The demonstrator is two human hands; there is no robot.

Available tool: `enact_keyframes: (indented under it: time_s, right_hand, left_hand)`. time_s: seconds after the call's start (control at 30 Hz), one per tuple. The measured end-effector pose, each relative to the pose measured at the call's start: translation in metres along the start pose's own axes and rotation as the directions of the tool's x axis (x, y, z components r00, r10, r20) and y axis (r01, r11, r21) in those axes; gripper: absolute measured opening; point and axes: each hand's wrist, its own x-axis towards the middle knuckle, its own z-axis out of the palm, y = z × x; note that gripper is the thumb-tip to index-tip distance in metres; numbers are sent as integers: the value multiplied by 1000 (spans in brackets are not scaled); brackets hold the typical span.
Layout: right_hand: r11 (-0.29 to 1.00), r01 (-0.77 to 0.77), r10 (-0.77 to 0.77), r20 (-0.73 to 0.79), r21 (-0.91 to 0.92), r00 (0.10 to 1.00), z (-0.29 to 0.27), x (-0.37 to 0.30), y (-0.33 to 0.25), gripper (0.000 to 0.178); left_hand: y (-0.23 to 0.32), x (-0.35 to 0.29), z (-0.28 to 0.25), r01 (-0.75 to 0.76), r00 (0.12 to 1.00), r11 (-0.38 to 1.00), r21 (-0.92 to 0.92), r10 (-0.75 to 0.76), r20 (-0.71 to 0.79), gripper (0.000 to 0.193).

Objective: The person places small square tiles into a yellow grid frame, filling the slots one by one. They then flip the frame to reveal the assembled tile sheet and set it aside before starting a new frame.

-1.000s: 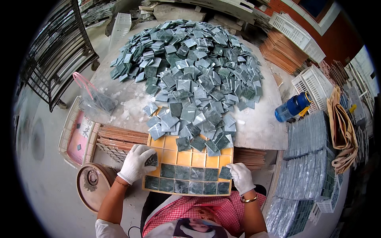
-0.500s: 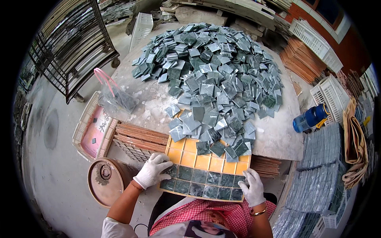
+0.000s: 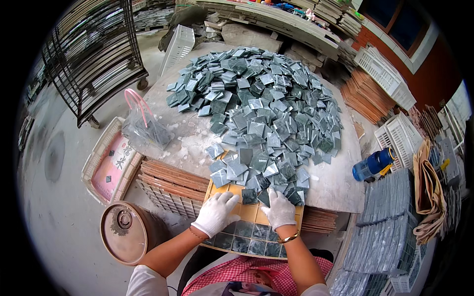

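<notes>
Tiles, grey-green squares, lie heaped over most of the round stone table that fills the middle of the frame, the heap thinning toward its lower edge. Left of centre, a clear plastic bag with pink handles sits on the table's rim. Below the heap, at lower centre, the yellow grid tray leans out from the table toward me, its lower rows already filled with dark tiles, its upper cells partly bare. At lower left stands a round brown drum with a dusty lid. At right of centre a blue bottle lies on the table's edge. My left hand, in a white glove, rests flat on the tray's upper cells, fingers loosely spread. My right hand, gloved too, presses fingertips down on a loose tile at the tray's top, fingers close together.
</notes>
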Motion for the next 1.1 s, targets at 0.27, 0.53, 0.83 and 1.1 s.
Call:
enact_keyframes:
  time_s: [0.27, 0.53, 0.83, 1.1]
  right_hand:
    - [994, 105, -105, 4, -7, 994, -2, 3, 7, 60]
    - [934, 332, -344, 82, 133, 935, 6, -18, 36, 59]
    - [877, 362, -350, -96, 315, 932, 30, -30, 36, 45]
    - [851, 143, 3, -276, 505, 961, -5, -25, 63, 45]
  left_hand:
    - [2, 46, 38, -11, 1000, 1000, -20, 10, -15, 56]
    - [-14, 22, 30, -164, 970, 955, -245, 202, 136, 46]
    - [7, 23, 33, -78, 974, 974, -212, 121, 194, 45]
    - [25, 30, 29, -9, 990, 981, -193, 36, 139, 42]
